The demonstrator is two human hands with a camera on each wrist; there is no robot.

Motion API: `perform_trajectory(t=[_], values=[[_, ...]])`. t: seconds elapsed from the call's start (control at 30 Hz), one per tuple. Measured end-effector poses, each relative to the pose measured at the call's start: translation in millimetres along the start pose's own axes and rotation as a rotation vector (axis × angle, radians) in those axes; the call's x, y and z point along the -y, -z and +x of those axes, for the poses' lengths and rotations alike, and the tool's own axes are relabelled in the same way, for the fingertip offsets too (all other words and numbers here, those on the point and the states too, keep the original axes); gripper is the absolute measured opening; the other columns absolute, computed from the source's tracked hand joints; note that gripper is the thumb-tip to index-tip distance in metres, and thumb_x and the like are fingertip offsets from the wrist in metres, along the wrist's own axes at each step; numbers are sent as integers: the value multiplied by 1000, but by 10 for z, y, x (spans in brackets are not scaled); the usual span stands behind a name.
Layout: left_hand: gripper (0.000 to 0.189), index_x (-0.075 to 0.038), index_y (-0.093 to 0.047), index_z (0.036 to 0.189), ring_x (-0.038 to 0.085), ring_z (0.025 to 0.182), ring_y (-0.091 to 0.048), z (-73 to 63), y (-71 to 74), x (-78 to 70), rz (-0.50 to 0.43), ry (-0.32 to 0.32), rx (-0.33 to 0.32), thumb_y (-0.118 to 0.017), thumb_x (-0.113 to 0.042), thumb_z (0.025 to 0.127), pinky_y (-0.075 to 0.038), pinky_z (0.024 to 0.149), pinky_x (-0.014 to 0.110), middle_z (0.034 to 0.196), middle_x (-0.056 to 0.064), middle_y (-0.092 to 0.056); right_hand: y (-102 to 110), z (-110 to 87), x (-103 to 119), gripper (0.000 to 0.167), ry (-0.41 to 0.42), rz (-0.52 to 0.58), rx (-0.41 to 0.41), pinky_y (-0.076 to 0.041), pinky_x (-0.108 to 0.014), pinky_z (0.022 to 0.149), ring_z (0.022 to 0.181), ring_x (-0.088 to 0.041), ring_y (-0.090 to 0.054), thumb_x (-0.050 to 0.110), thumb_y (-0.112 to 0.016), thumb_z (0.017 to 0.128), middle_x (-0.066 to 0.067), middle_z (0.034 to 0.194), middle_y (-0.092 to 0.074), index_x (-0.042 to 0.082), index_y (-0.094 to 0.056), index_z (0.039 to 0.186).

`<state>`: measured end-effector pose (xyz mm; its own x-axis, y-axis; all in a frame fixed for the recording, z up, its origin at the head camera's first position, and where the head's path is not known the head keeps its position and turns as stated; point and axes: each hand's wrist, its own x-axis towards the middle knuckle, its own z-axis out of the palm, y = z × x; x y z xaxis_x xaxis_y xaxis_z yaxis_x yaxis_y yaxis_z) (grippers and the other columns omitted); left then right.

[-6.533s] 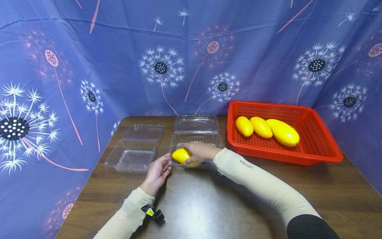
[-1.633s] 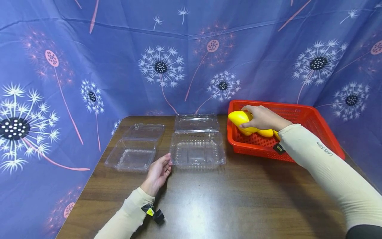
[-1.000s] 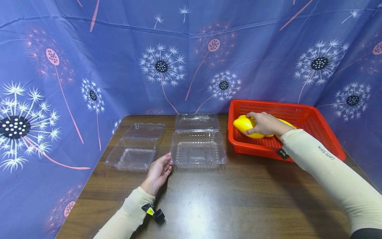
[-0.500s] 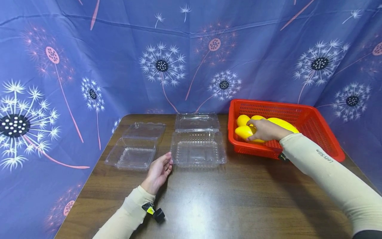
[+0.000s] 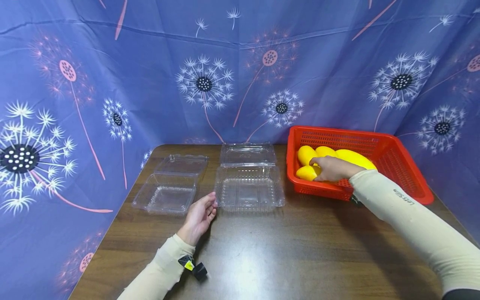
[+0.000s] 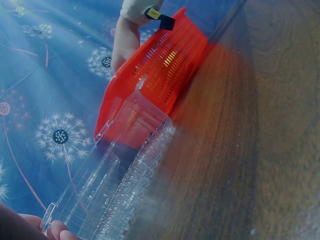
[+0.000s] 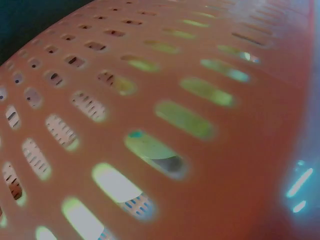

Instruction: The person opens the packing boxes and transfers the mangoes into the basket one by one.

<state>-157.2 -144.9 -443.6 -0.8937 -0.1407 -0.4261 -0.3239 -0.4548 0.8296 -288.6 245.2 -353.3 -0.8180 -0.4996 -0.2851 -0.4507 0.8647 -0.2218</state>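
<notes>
In the head view my right hand (image 5: 330, 168) reaches into the red basket (image 5: 397, 198), its thumb and fingers round a yellow mango (image 5: 305, 173) at the front left corner. Behind that mango lie three others, among them a rounded mango (image 5: 305, 154) and a longer, larger one (image 5: 356, 158). My left hand (image 5: 196, 218) pinches the front left corner of an opened clear plastic clamshell container (image 5: 249, 191); in the left wrist view its fingertips (image 6: 57, 227) sit at the container's lip. Only the basket's slotted wall (image 7: 240, 170) fills the right wrist view, hiding the hand.
A second opened clear clamshell (image 5: 170, 196) stands to the left on the brown wooden table (image 5: 300, 250). A blue dandelion-print cloth (image 5: 240, 83) hangs behind the table and along its sides. The basket's raised rim surrounds the mangoes at the right.
My right hand has carried the mango from the middle clamshell to the basket, lowering it there in front of the others. My left hand has stayed at the container's corner.
</notes>
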Motion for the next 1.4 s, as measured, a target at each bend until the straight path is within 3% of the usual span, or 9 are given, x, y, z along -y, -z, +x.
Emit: perform_trajectory(t=[0.1,0.4,0.57,1.0,1.4], values=[[25,-3,-57,119,3,73,-52,-1,-2,-1,2,-3,3,-53,-11,96,-42,68,17,77,-10,-57,-33,18,-17,61,14,-19,3,-47,-29,63,74,-19,-55,24,-75,84,-10,93,-64,-5,-50,131],[19,-6,-60,113,4,73,-52,-4,-6,-1,-8,-3,4,-53,-11,96,-42,68,17,78,-10,-57,-103,43,-6,55,24,-53,2,-50,-50,88,89,-28,-58,16,-70,83,-16,102,-67,-6,-52,129],[17,-7,-61,111,4,74,-52,-5,-8,-1,-8,-5,3,-53,-10,96,-42,68,17,78,-10,-57,-116,51,-7,51,37,-67,29,-50,-50,89,87,-27,-57,9,-66,80,-14,100,-66,-8,-53,127],[27,-2,-56,121,4,75,-52,-9,-10,1,-1,-6,4,-52,-10,96,-42,68,17,79,-10,-57,-106,86,-33,54,-1,-34,98,-51,-46,87,86,-27,-55,6,-64,81,-12,97,-62,-8,-50,131],[24,-4,-59,118,4,76,-52,-3,-1,12,3,-15,2,-54,-11,96,-42,70,17,81,-10,-59,-84,11,-25,51,1,-5,39,-52,-48,87,87,-25,-57,19,-70,87,-13,101,-65,-6,-53,128]])
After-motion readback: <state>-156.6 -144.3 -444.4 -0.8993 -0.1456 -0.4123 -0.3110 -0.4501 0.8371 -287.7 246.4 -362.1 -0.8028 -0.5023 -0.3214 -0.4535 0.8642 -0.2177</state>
